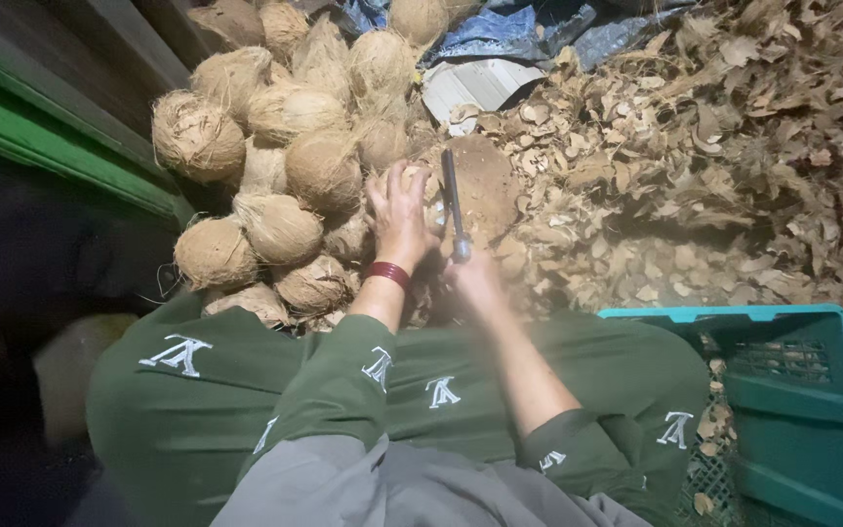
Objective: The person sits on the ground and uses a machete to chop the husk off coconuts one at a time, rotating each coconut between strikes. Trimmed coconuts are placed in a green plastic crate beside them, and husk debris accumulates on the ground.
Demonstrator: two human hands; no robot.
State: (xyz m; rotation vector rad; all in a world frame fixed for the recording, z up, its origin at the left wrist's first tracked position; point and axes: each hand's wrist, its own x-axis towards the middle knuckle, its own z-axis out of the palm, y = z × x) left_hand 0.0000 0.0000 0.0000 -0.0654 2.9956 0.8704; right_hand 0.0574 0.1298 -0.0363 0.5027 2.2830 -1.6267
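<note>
Brown husk bits (695,185) cover the ground beside a big pile of hairy coconuts (275,146). The left hand (400,217) lies open on one coconut (420,185). The right hand (475,278) is wrapped tight around a knife (452,200), blade up, touching it.

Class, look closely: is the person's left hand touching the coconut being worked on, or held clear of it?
Touching. The head view shows the left hand pressed flat on the coconut, fingers spread over its top, no gap, while the right hand holds a blade.

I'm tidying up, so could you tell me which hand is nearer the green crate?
Right. The right hand, gripping a knife, is closer to the green crate; the left hand is farther, by the coconuts.
</note>
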